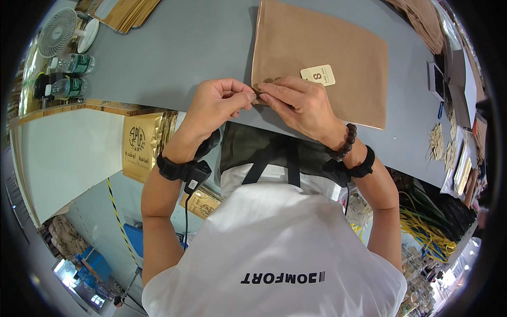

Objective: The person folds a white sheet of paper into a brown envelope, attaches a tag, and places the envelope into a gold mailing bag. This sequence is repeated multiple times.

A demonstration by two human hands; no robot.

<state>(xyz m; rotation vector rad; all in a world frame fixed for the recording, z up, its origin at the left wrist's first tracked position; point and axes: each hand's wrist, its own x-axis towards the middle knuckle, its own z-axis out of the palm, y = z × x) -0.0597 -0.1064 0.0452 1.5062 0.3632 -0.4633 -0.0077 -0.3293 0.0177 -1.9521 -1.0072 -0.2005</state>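
Observation:
A folded brown cloth [348, 43] lies flat on the grey table, its near left corner between my hands. A cream hang tag [323, 74] with writing rests on the cloth beside my right hand. My left hand [223, 99] pinches a small brown piece at that corner between thumb and forefinger; whether it is cord or cloth is too small to tell. My right hand [299, 103] has its thumb and fingers closed on the cloth's corner, touching the same spot. Its fingers partly cover the corner.
At the left stand a white fan [59, 33] and plastic water bottles [71, 87]. Gold packets [122, 14] lie at the far left. Bundles of tag strings [435, 142], a phone-like device [436, 81] and more brown cloth [420, 23] are at the right. The grey table's edge [174, 109] runs below my hands.

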